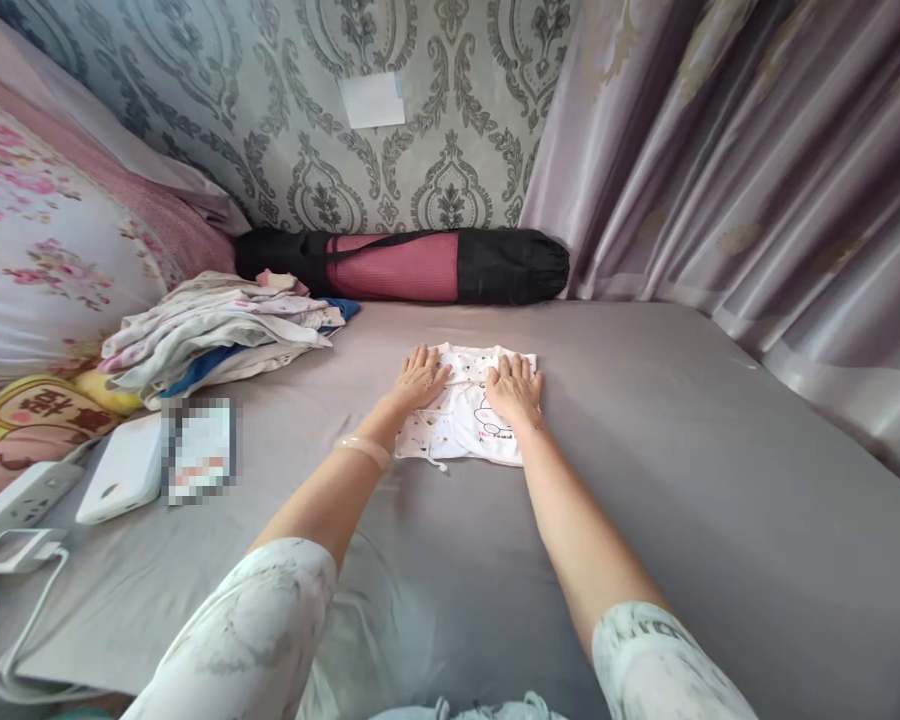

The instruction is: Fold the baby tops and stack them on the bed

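Observation:
A small white baby shirt (465, 425) with a printed pattern and dark lettering lies flat and folded on the grey bed sheet. My left hand (421, 378) rests palm down on its upper left part, fingers stretched out. On the upper right part lies my right hand (513, 388), also flat with fingers spread, partly covering the printed figure. A short tie string hangs from the shirt's lower edge. Neither hand grips the cloth.
At the left is a pile of clothes (225, 335), near a white box-like device (124, 468), a blurred-out item (201, 450) and a power strip (26, 500) with cables. A rolled mat in a black and pink bag (397, 268) lies against the wall. Curtains (720, 150) hang at right.

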### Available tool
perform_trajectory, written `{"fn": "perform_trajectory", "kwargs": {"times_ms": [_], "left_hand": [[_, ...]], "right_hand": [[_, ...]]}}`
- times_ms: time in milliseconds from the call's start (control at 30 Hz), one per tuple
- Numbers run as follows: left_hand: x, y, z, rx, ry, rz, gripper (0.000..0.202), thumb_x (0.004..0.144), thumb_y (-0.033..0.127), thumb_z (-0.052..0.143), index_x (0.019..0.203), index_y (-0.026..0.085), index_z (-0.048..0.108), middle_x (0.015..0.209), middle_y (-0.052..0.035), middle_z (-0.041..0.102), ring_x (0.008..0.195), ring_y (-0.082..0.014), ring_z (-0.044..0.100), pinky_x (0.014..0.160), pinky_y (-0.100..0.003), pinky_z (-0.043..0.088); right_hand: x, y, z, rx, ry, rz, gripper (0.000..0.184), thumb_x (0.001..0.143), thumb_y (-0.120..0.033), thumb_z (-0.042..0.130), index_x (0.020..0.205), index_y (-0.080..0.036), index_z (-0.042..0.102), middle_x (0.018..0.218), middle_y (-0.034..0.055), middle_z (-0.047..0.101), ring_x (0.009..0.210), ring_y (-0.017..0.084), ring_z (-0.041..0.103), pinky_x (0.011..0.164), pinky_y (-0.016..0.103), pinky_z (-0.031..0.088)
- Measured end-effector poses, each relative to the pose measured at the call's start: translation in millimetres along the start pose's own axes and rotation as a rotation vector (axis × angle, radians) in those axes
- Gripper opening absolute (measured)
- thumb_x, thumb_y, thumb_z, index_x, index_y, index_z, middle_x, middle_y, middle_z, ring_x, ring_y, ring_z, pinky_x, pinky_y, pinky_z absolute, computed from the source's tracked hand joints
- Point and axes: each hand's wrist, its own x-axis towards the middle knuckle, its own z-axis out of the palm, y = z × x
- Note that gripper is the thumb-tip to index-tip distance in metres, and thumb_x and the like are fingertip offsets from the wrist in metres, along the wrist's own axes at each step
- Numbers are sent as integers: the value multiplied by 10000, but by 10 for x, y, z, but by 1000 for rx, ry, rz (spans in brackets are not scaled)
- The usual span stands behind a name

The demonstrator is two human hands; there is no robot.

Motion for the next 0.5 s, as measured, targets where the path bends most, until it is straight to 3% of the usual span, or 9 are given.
{"fn": "perform_trajectory", "kwargs": {"times_ms": [133,267,500], "left_hand": [[-200,-30,-95,-3,13,6,678,1003,512,198,1552,114,180,1635,-173,118,1513,-287,101,1197,-513,161],[-551,6,-156,45,-16,103,660,1003,484,238,1550,119,186,1636,-162,120,1514,-283,98,1205,-517,131],[-1008,25,12,85,-11,322,633,1009,485,236,1511,104,299,1608,-187,229,1502,-301,158,1203,-498,152]], "right_hand": [[-20,20,-64,26,-56,-42,616,1017,-412,148,1557,-125,225,1635,136,157,1504,272,89,1189,549,73],[-203,12,-125,-8,-91,-105,639,1013,-411,182,1571,-102,143,1648,142,41,1510,278,2,1193,551,31],[-750,-24,-114,-78,-155,-202,661,1013,-417,180,1564,-52,162,1645,138,53,1513,259,11,1207,509,37]]}}
